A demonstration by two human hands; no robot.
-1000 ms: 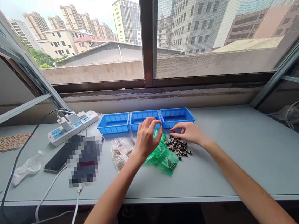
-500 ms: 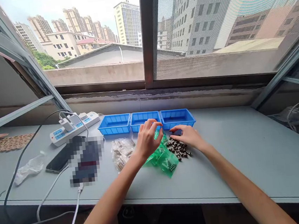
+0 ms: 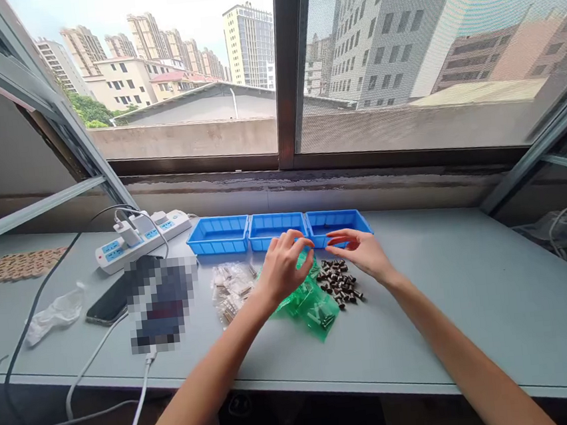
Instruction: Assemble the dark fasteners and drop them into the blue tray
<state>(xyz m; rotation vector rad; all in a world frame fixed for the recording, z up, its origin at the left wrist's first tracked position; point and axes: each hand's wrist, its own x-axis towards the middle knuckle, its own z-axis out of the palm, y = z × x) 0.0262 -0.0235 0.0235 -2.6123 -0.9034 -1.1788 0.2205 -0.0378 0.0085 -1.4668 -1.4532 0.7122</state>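
Desk [image 3: 453,303]: left hand [image 3: 284,266] and right hand [image 3: 364,251] curl, grip unclear, near screws [image 3: 341,284], likely rigid, light, best pinched by heads.

I saw, via head cam, L hand [image 3: 284,264] curled above green bags [image 3: 319,314], R hand [image 3: 365,253] nr dark metal pcs [image 3: 339,283]; 3 blue bins [image 3: 219,246] stood behind, clear bags [image 3: 231,286] lay L.

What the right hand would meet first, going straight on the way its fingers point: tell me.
The right hand would probably meet the left hand first, just across the gap. One view leaves depth unclear, so it might pass slightly beside it.
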